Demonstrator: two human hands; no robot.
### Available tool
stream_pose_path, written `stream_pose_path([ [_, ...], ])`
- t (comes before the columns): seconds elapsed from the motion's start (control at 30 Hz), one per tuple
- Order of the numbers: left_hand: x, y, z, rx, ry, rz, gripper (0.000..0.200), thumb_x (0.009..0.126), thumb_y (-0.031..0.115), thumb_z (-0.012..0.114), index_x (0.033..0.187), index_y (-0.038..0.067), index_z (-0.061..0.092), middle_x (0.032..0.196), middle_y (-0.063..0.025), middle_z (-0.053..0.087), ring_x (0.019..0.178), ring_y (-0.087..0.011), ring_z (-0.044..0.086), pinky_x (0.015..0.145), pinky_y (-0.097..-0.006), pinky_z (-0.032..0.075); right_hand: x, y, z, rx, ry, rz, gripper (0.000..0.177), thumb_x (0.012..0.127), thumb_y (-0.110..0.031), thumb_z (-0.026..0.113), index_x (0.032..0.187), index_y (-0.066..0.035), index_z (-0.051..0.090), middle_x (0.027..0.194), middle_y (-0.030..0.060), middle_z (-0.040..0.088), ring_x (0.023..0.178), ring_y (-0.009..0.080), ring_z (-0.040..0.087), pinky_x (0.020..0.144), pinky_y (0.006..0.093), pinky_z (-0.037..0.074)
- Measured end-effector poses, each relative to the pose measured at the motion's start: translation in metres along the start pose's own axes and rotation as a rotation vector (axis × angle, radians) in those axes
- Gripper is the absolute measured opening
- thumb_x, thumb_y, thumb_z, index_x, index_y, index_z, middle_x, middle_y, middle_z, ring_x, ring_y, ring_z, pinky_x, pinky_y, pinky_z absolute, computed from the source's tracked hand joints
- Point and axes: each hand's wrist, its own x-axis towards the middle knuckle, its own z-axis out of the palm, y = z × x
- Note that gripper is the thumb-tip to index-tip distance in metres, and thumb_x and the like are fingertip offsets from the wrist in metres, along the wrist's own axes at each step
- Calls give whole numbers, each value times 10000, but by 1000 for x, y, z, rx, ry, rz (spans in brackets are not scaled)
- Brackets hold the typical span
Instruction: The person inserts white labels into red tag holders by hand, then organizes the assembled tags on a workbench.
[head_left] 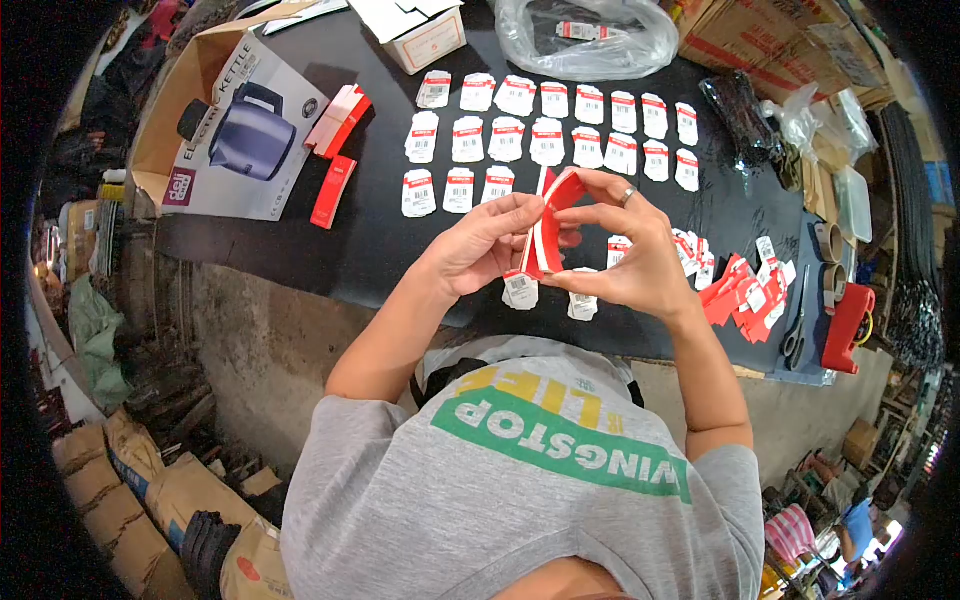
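A stack of red-and-white cards is held up over the table, bent slightly in the middle. My left hand pinches its left side between thumb and fingers. On the other side, my right hand, with a ring on one finger, grips its top and bottom ends. Below the hands lie small piles of white tags with red tops and barcodes. Further tag piles form rows across the black tabletop. To the left rest bundled red cards; a loose heap of red tags lies at the right.
An electric kettle box stands at the left, and a white box at the back. A clear plastic bag lies behind the rows. Scissors and a red tape dispenser sit near the right edge.
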Motion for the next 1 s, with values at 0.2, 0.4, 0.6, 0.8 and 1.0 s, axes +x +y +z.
stream_pose_path([
  [0.2, 2, 0, -7, -16, -39, 18, 272, 908, 239, 598, 1051, 19, 530, 1025, -156, 631, 1000, -263, 640, 782, -364, 585, 1, -5, -5, 31, -31, 33, 487, 572, -199, 875, 984, -22, 685, 1249, 198, 529, 1062, 291, 599, 890, 368, 496],
  [0.4, -2, 0, 11, 15, 14, 62, 356, 932, 262, 558, 1179, 12, 505, 1041, -162, 622, 1002, -268, 636, 819, -393, 566, -2, 0, -2, -18, -43, 20, 546, 536, -219, 886, 1007, -50, 667, 1342, 187, 483, 1179, 312, 533, 941, 385, 455],
  [0.6, 3, -2, 5, -67, 5, 40, 364, 957, 232, 505, 1227, -12, 491, 1174, -143, 558, 1097, -260, 565, 926, -420, 507, 2, 21, -26, -51, 69, 50, 398, 672, -183, 802, 1026, -61, 668, 1372, 184, 440, 1252, 301, 444, 1013, 387, 374],
  [0.8, 10, -3, -10, -82, 26, 98, 397, 952, 145, 507, 1305, -17, 427, 1252, -134, 539, 1116, -213, 567, 945, -344, 500, -15, 83, -57, -244, 340, 534, 146, 744, -110, 698, 867, -30, 710, 836, 154, 685, 690, 177, 647, 635, 297, 501],
  [1.0, 12, -6, 6, -70, 93, 78, 387, 901, 100, 588, 1250, -18, 471, 1249, -147, 550, 1129, -224, 565, 939, -342, 503, -8, 107, -15, -351, 317, 657, 232, 705, -211, 749, 756, 3, 676, 683, 149, 658, 633, 257, 642, 625, 343, 500],
])
